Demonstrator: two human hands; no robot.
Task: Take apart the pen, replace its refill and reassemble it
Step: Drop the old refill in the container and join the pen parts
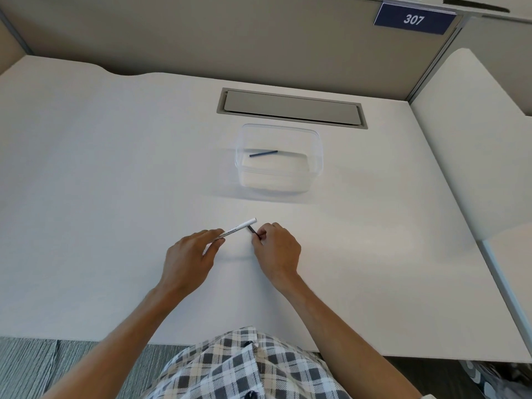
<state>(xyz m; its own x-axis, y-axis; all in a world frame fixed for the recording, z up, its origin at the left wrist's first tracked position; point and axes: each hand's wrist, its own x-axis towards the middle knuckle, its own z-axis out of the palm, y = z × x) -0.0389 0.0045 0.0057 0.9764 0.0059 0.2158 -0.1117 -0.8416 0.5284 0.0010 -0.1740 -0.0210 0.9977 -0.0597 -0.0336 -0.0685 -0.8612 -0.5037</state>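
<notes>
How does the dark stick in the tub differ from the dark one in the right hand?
The stick in the tub lies loose and untouched on the tub's floor; the stick in the right hand is pinched by the right hand, its tip at the white barrel. The first shows whole; the second is mostly hidden. Both are thin and dark.

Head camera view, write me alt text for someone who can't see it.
Over a white desk, the left hand holds a white pen barrel while the right hand pinches a thin dark refill at the barrel's end. Farther back, a clear plastic container holds another dark refill.
</notes>
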